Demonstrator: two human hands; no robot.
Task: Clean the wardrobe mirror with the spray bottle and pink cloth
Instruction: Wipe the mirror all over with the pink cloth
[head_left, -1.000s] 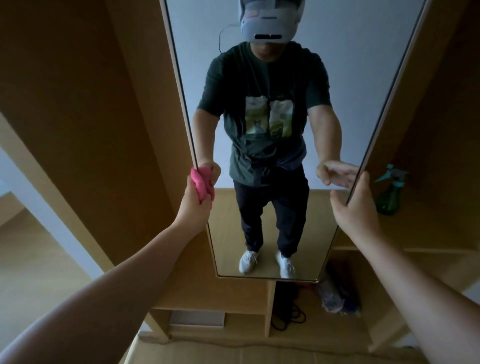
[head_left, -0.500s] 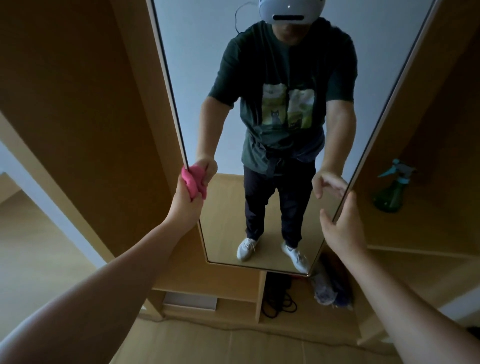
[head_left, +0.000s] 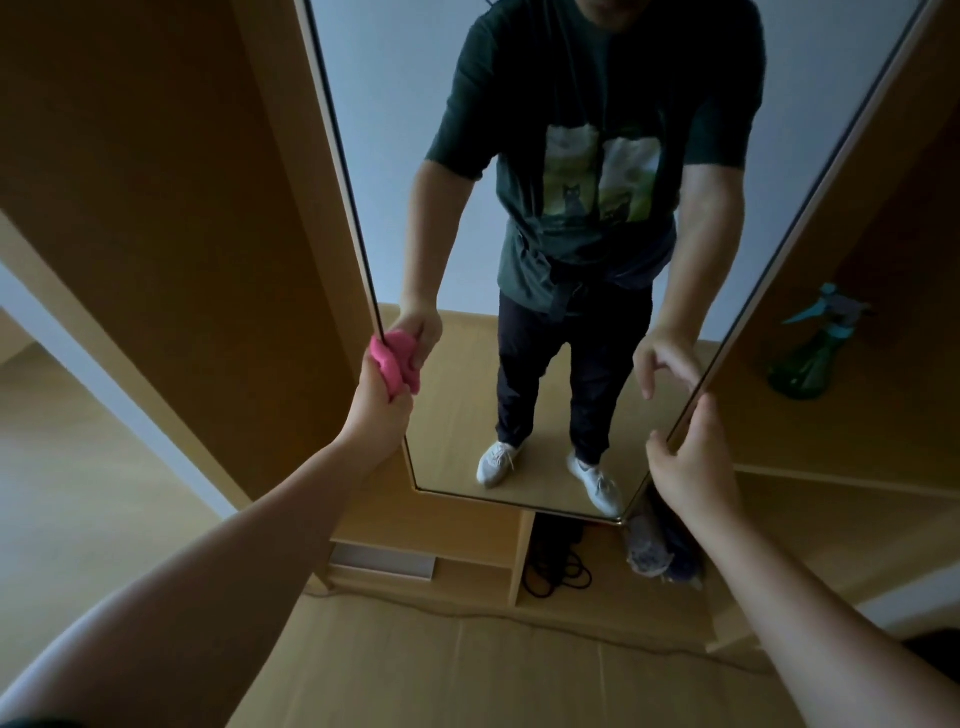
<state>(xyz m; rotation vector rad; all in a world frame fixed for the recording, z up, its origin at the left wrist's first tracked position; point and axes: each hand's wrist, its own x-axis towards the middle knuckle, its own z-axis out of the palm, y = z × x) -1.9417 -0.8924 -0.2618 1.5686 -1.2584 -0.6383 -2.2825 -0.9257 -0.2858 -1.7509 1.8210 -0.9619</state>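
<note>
The left hand (head_left: 379, 410), gripping the crumpled pink cloth (head_left: 387, 364), has slid down the left edge of the tall wardrobe mirror (head_left: 395, 130) toward its lower corner. The right hand (head_left: 691, 467) has dropped along the right edge, its grasp loosened.

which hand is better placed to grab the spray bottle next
Right. The right hand is empty, at the mirror edge nearest the spray bottle on the shelf; the left hand grips the pink cloth.
</note>
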